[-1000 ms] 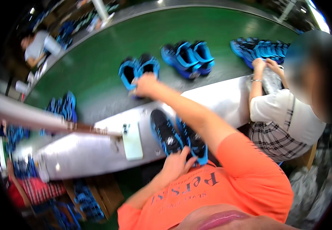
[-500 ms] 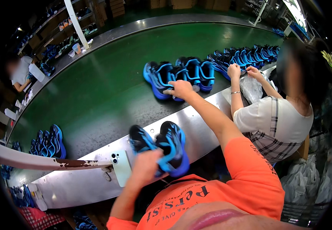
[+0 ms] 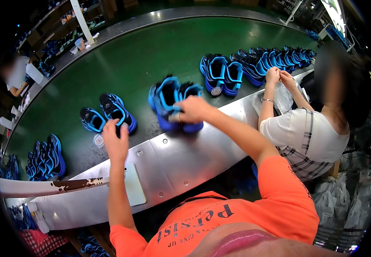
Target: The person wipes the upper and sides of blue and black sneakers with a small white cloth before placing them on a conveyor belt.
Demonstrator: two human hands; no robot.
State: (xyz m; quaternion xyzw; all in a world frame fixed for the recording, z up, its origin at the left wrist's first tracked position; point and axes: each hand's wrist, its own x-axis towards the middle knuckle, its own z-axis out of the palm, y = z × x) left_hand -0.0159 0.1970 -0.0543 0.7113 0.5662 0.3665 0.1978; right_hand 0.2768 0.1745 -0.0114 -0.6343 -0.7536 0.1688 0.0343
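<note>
The left hand [image 3: 116,143] has its fingers at the back of a pair of shoes [image 3: 113,106], black and blue, close to the near edge of the green belt [image 3: 147,51]. The right hand [image 3: 192,109] holds another pair [image 3: 165,112] by the heels, a bit blurry, near that same edge. Farther right, a third pair [image 3: 218,79] sits just beside a long row of shoes [image 3: 275,59]. A pale phone [image 3: 135,184] lies on the shiny metal rim [image 3: 168,160]. A person [image 3: 303,128] in a white top sits by the right end, hands close together.

Ledge [image 3: 179,158] was smooth, shiny metal; belt [image 3: 164,47] smooth, semi-gloss. Shoes [image 3: 109,105] had matt, cloth-like uppers. Bags [image 3: 333,199] looked plastic.
</note>
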